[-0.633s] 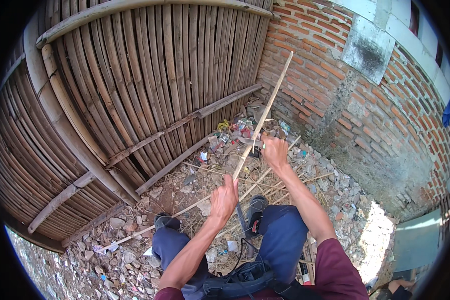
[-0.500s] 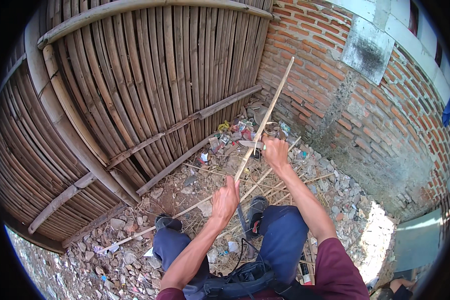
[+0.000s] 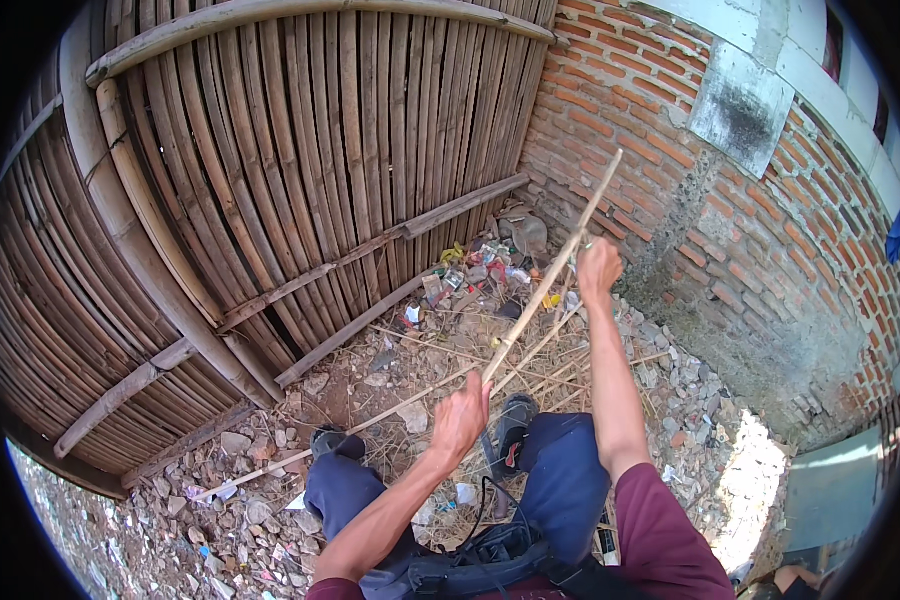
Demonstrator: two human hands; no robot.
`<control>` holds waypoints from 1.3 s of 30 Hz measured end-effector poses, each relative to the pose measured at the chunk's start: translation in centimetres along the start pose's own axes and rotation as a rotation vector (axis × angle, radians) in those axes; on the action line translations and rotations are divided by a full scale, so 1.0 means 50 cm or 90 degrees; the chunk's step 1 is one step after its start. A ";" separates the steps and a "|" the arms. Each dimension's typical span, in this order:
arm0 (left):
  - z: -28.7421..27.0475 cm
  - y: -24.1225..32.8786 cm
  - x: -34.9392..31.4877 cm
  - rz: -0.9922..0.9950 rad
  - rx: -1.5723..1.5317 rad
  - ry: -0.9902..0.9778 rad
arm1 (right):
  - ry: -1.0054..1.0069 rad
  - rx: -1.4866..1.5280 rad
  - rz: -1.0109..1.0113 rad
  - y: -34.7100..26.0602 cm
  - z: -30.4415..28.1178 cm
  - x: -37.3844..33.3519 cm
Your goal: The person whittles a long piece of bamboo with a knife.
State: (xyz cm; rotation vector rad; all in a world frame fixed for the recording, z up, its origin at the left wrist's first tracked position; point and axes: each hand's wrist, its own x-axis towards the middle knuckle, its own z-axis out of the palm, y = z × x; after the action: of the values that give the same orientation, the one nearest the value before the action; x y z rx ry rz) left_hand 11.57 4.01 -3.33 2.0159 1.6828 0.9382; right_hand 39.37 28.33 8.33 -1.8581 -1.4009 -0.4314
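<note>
A long pale bamboo strip (image 3: 533, 308) slants up and away to the right in front of me. My left hand (image 3: 460, 418) is closed round its near end, above my knees. Farther up, my right hand (image 3: 599, 268) is closed beside the strip's upper part. It grips a knife, whose blade hardly shows from this angle; the handle is hidden in the fingers. The strip's far end sticks out beyond this hand, in front of the brick wall.
A bamboo slat fence (image 3: 300, 150) rises on the left and meets a brick wall (image 3: 660, 130) at the far corner. Litter (image 3: 485, 268) lies there. Stones (image 3: 260, 510) and thin bamboo sticks (image 3: 370, 425) cover the ground round my shoes (image 3: 515, 425).
My right hand has moved up and away along the strip with the knife, whose blade showed crosswise before. The strip's far end has swung right and lower. My left hand has shifted slightly.
</note>
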 end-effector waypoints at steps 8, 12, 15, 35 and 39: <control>-0.001 0.006 -0.010 0.065 -0.031 0.007 | 0.052 -0.099 -0.134 0.042 -0.053 0.118; -0.012 0.002 -0.049 0.101 -0.016 0.009 | 0.090 -0.116 -0.112 0.093 -0.114 0.216; -0.030 0.007 -0.089 0.114 -0.009 -0.048 | 0.124 -0.183 -0.023 0.179 -0.177 0.329; -0.247 -0.037 0.090 -0.152 -0.664 -0.227 | -0.580 0.676 0.296 0.040 0.030 -0.104; -0.240 -0.051 0.094 -0.193 -0.757 -0.234 | -0.683 0.711 0.144 -0.101 -0.042 -0.131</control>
State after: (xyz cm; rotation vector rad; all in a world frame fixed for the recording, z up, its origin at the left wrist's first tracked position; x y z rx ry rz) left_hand 1.92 7.39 4.90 0.9998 0.8135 1.0054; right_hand 32.82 22.98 7.21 -1.1774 -1.4824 1.3895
